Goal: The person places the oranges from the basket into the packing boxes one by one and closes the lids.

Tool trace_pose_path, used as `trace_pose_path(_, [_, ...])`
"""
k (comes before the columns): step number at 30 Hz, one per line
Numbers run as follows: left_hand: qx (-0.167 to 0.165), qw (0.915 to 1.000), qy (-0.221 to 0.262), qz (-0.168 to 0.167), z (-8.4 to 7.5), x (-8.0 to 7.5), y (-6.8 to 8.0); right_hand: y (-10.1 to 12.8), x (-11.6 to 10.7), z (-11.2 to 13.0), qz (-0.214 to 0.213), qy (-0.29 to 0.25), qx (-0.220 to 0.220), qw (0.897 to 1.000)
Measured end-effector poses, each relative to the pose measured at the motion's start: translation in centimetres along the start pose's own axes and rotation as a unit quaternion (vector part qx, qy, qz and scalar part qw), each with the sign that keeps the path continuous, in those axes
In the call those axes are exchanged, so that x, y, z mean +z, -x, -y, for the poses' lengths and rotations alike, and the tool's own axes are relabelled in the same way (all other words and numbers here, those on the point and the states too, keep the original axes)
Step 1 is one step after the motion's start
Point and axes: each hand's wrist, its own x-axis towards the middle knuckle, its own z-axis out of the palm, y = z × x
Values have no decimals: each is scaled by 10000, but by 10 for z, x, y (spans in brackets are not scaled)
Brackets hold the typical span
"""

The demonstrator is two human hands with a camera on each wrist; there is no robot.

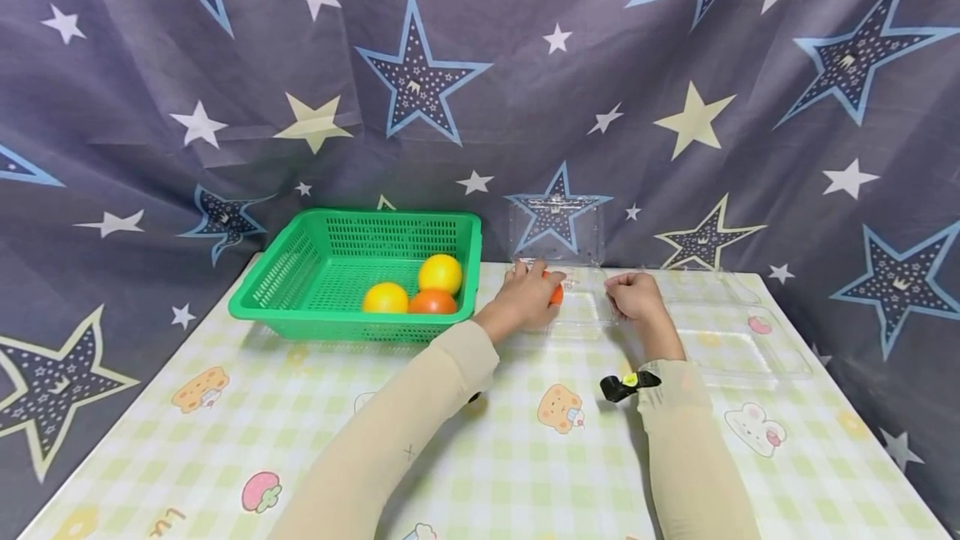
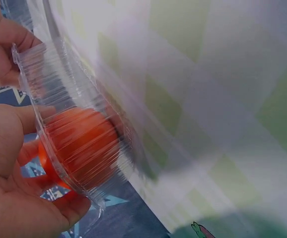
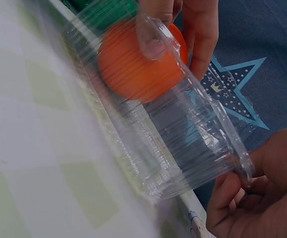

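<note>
In the head view my left hand [image 1: 525, 297] reaches into a clear plastic clamshell box [image 1: 583, 308] at the table's far edge. It holds a round orange-red fruit [image 1: 557, 293] there, with thumb and fingers spread around it. The left wrist view shows the fruit [image 2: 81, 144] behind the ribbed clear wall, low in the box. On the box's right side, my right hand [image 1: 637, 298] pinches the rim between thumb and bent fingers, as the right wrist view also shows at the box corner [image 3: 245, 168]. The raised lid [image 1: 557, 232] stands upright at the back.
Left of the box stands a green basket [image 1: 300, 325] holding two yellow-orange fruits [image 1: 440, 273] and a redder one [image 1: 432, 302]. More clear plastic boxes [image 1: 738, 352] lie on the right. A star-patterned curtain [image 1: 480, 65] hangs right behind the checked table [image 1: 487, 482].
</note>
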Motion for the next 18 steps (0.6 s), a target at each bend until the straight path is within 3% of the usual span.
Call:
trace_pose_path(7, [58, 9998, -111, -148, 3, -6, 5, 1, 1, 0, -62, -52, -22, 10000])
trace_pose_path(18, [-103, 9983, -4, -569, 23, -35, 17, -2, -1, -1, 19, 37, -42, 10000])
